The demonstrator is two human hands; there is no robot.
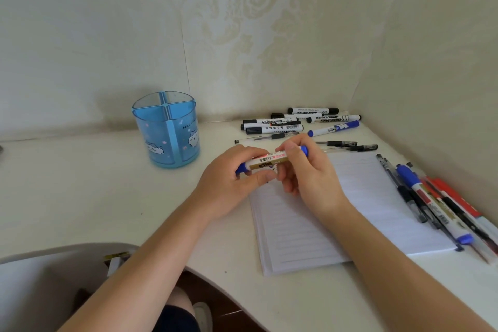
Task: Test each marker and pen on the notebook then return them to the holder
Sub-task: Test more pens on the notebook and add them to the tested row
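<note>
Both hands hold a blue-capped white marker (pixel 270 161) level above the top edge of the lined notebook (pixel 350 213). My left hand (pixel 231 178) grips its left blue end. My right hand (pixel 304 170) pinches the barrel near the right blue end. The blue four-part holder (pixel 167 129) stands to the left of my hands, with nothing visible inside. Several black and blue markers and pens (pixel 301 122) lie in a heap behind the notebook. Another bunch of pens and markers (pixel 436 202) lies along the notebook's right edge.
The white desk (pixel 80 191) sits in a corner, with wallpapered walls behind and to the right. Its front edge curves inward near my lap. A grey chair part (pixel 54 272) shows at the lower left.
</note>
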